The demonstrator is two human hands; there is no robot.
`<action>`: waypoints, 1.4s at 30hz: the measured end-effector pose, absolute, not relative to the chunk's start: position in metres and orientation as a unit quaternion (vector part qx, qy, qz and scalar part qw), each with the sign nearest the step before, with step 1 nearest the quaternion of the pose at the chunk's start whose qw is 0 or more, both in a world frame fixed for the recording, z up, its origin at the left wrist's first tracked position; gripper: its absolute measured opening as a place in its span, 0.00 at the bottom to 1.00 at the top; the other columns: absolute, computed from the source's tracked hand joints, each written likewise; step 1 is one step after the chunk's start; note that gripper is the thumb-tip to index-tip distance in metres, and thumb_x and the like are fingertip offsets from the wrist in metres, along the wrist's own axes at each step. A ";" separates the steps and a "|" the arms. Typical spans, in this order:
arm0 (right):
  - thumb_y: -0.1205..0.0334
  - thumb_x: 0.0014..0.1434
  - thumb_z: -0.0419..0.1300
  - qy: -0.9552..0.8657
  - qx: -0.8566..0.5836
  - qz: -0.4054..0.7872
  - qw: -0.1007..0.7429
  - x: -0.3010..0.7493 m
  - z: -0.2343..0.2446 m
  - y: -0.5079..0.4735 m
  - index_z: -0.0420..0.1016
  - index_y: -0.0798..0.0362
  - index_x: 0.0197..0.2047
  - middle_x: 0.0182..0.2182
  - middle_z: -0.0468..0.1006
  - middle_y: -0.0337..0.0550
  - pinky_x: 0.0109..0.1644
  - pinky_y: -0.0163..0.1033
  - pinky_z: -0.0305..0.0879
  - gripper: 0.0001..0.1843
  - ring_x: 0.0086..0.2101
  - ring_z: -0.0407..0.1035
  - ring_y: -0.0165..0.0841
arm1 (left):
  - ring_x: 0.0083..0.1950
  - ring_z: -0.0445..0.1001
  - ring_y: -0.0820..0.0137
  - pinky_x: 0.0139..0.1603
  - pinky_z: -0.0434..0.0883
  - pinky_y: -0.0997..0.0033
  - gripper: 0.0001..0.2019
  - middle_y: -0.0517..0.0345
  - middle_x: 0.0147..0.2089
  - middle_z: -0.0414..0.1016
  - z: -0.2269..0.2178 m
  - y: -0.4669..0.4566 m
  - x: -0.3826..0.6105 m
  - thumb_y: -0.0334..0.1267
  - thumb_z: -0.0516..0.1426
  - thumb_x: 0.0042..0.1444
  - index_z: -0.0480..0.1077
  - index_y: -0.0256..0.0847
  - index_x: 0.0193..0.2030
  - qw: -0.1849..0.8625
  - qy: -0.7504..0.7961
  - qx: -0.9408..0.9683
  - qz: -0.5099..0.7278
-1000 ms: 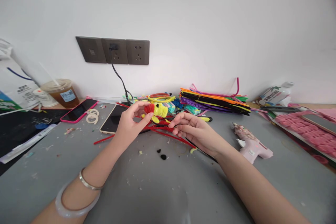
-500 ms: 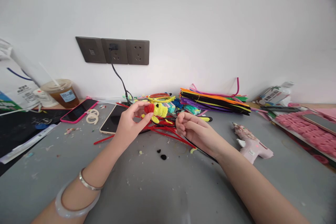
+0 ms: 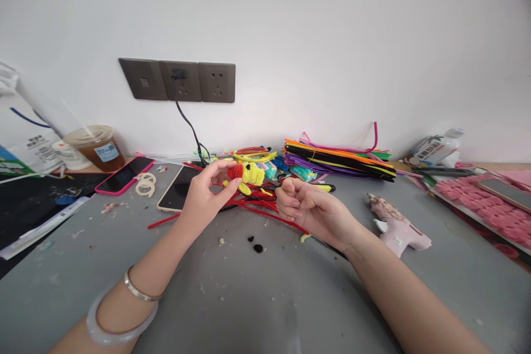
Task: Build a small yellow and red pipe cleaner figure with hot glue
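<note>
My left hand [image 3: 211, 183] pinches a small fuzzy figure [image 3: 251, 175] wound from yellow and red pipe cleaners. A black dot sits on the figure's upper side, and a yellow flap [image 3: 239, 187] hangs below it. To the right, my right hand [image 3: 305, 204] is closed, its fingers curled in and thumb against the index finger. Whatever those fingers may hold is hidden. Loose red pipe cleaners [image 3: 261, 211] lie under and between both hands. Two black fuzzy bits [image 3: 258, 248] rest on the grey table just in front.
A bundle of coloured pipe cleaners [image 3: 340, 160] lies along the wall. A pink glue gun [image 3: 396, 229] is at right. Two phones, one in a pink case [image 3: 124, 176] and one dark-screened [image 3: 178, 188], lie at left near a drink cup [image 3: 97, 146].
My right hand has turned slightly and its fingers have curled in more. The dark tip seen by its fingertips is now less visible. The left hand and figure stay nearly still.
</note>
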State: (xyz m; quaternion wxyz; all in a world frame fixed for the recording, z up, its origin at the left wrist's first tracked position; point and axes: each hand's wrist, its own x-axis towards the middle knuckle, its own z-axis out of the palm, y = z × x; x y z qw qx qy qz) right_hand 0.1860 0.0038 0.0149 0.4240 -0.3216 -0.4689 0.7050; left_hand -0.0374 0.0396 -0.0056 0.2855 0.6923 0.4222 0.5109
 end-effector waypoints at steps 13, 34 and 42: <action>0.74 0.41 0.53 -0.384 -0.246 0.783 0.423 0.188 0.014 0.002 0.56 0.51 0.28 0.23 0.49 0.32 0.27 0.36 0.42 0.12 0.22 0.40 0.29 | 0.46 0.78 0.64 0.48 0.76 0.65 0.13 0.49 0.50 0.79 -0.006 0.039 -0.038 0.43 0.61 0.57 0.73 0.40 0.46 0.287 0.426 0.690 0.511; 0.56 0.61 0.65 -0.460 -0.297 0.720 0.425 0.190 0.005 0.002 0.78 0.55 0.39 0.29 0.69 0.40 0.36 0.35 0.59 0.10 0.30 0.63 0.29 | 0.47 0.78 0.64 0.47 0.75 0.67 0.12 0.50 0.49 0.79 -0.008 0.040 -0.038 0.42 0.61 0.57 0.72 0.41 0.46 0.282 0.414 0.695 0.516; 0.51 0.56 0.69 -0.506 -0.353 0.675 0.404 0.189 0.005 0.001 0.74 0.53 0.34 0.28 0.69 0.37 0.32 0.33 0.57 0.15 0.28 0.61 0.28 | 0.44 0.78 0.66 0.45 0.74 0.70 0.11 0.53 0.45 0.79 -0.008 0.041 -0.038 0.41 0.61 0.57 0.72 0.42 0.46 0.272 0.411 0.700 0.518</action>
